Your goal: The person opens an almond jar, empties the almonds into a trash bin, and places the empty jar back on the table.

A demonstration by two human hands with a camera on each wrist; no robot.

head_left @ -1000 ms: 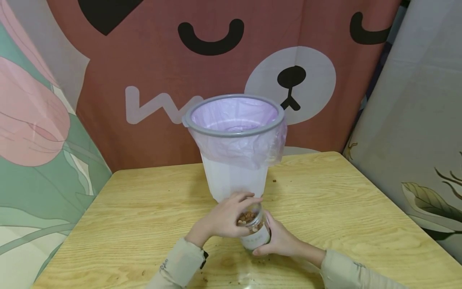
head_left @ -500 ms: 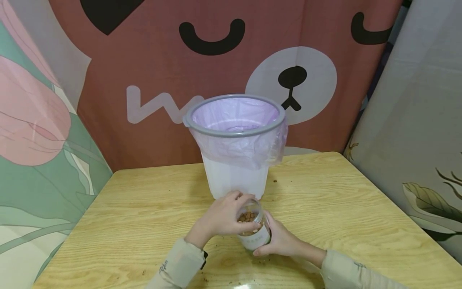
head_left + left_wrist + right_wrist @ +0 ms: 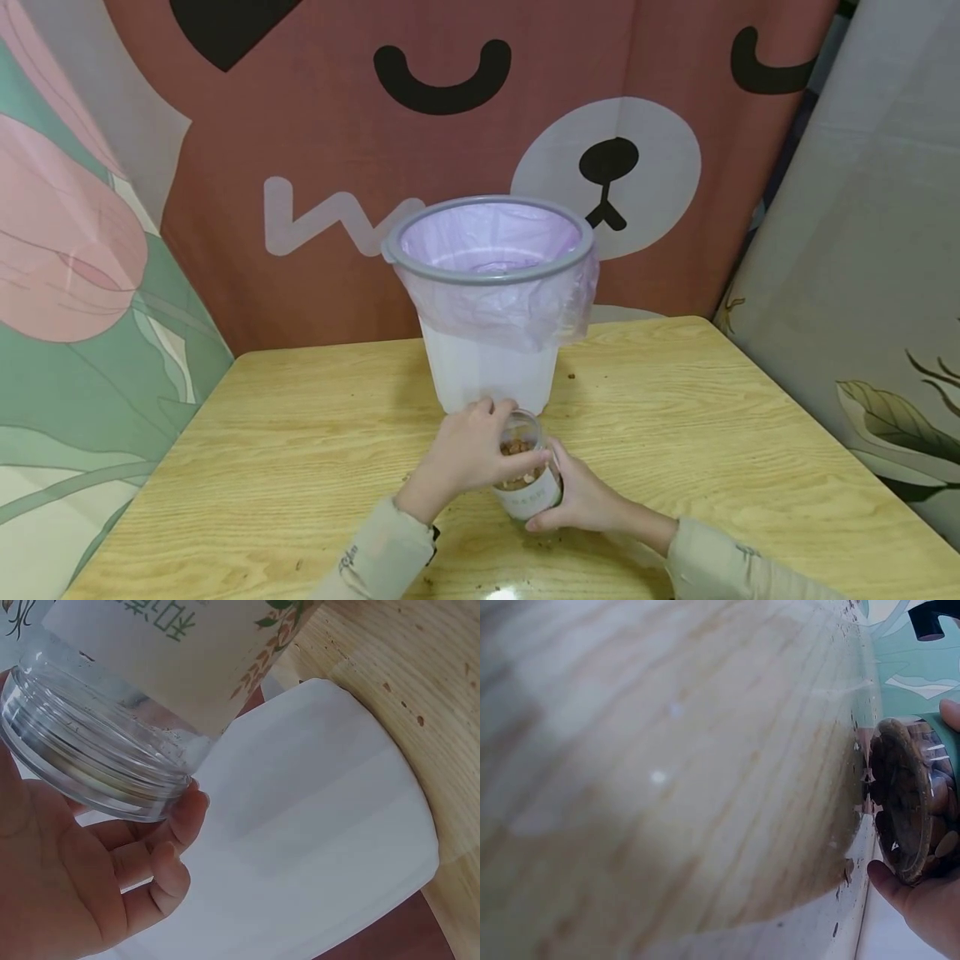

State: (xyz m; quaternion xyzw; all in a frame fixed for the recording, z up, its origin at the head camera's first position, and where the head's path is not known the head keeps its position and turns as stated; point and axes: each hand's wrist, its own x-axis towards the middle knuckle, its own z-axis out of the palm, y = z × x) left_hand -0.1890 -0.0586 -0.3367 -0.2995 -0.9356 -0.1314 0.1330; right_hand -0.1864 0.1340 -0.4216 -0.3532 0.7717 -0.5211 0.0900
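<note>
A clear jar (image 3: pixel 528 502) with a white label stands tilted just in front of the bin, brown nut-like pieces inside it. My right hand (image 3: pixel 588 496) grips its lower body from the right. Over the jar's top, my left hand (image 3: pixel 467 450) holds the rim, thumb on the near side and fingers on the far side. In the left wrist view those fingers curl at a clear screw lid (image 3: pixel 90 761) on the jar's neck. The right wrist view has the jar's base (image 3: pixel 904 802) close to the tabletop, brown pieces showing through it.
A white bin (image 3: pixel 487 367) with a grey rim and a purple bag liner (image 3: pixel 495 229) stands behind the hands on a wood-grain table (image 3: pixel 300 450). Small brown crumbs (image 3: pixel 572 376) lie scattered about. Printed curtains (image 3: pixel 337 125) hang behind and at both sides.
My left hand has turned counterclockwise over the jar's top: its fingers have moved left, its thumb right across the near side. The right hand and jar have stayed nearly in place.
</note>
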